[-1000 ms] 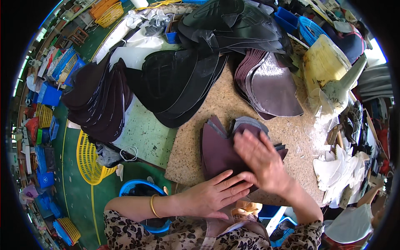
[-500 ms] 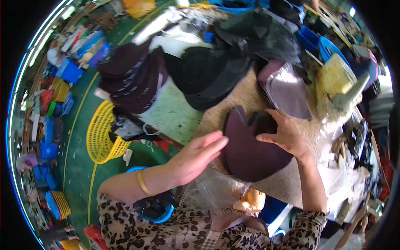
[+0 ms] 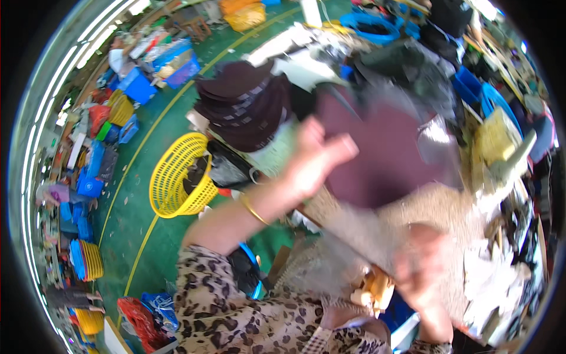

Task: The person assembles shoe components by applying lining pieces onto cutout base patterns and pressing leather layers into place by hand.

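Note:
A dark maroon shaped sheet [image 3: 377, 159], smooth and notched along its far side, is tilted up over the table and blurred by motion. My left hand [image 3: 315, 156] is at its left edge with the thumb over the near face; it appears to grip the sheet, though its other fingers are smeared. My right hand [image 3: 421, 262] is apart from the sheet, low over the table's near edge, too blurred for its fingers to show. Beyond my left hand stands a stack of maroon pieces [image 3: 239, 109] with pale marks along their edges. A black piece [image 3: 302, 103] is mostly hidden behind the sheet.
A yellow slotted basket [image 3: 184, 177] stands left of the brown tabletop [image 3: 454, 218]. Clear plastic [image 3: 330, 262] hangs at the near edge. Crumpled white wrapping [image 3: 495, 265] lies at the right, a yellow block [image 3: 495, 133] beyond it. Dark plastic bags [image 3: 407, 68] cover the far side.
The maroon sheet has risen off the table and moved away from me. My left hand has moved up and right with it; my right hand has left the sheet and come nearer me.

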`<state>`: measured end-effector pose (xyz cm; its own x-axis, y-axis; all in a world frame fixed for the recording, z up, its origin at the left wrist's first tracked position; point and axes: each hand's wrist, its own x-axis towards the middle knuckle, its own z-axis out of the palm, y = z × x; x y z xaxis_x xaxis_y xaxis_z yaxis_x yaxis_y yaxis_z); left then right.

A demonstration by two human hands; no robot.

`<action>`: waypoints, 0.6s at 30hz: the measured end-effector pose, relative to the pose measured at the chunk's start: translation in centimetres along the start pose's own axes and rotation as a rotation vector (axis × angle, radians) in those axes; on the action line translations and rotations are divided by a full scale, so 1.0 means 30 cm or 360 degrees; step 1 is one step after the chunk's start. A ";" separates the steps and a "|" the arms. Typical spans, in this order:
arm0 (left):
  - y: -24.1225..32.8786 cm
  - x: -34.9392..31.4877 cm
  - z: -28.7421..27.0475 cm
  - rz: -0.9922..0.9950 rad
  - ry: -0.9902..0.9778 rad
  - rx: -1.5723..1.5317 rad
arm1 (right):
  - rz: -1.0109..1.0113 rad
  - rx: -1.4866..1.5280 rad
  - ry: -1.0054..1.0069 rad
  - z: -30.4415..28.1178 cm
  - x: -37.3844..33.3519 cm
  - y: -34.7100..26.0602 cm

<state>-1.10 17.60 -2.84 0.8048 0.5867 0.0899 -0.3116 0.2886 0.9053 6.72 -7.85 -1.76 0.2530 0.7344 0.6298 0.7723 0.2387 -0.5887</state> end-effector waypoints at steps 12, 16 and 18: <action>0.319 0.380 -0.808 0.0510 0.0960 0.1891 | 0.1063 -0.0972 -0.0942 0.303 -0.569 0.092; 0.286 0.291 -0.611 0.1568 0.1127 0.2899 | 0.0781 -0.0782 -0.0629 0.172 -0.601 0.011; 0.236 0.266 -0.431 0.1434 0.0737 0.2353 | 0.0886 -0.0704 -0.0115 0.133 -0.695 0.027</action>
<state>-3.42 34.12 -1.07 0.3853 0.3828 0.8396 0.3441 -0.9039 0.2542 -0.26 -20.44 -17.40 0.6512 0.7161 0.2513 0.7074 -0.4528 -0.5428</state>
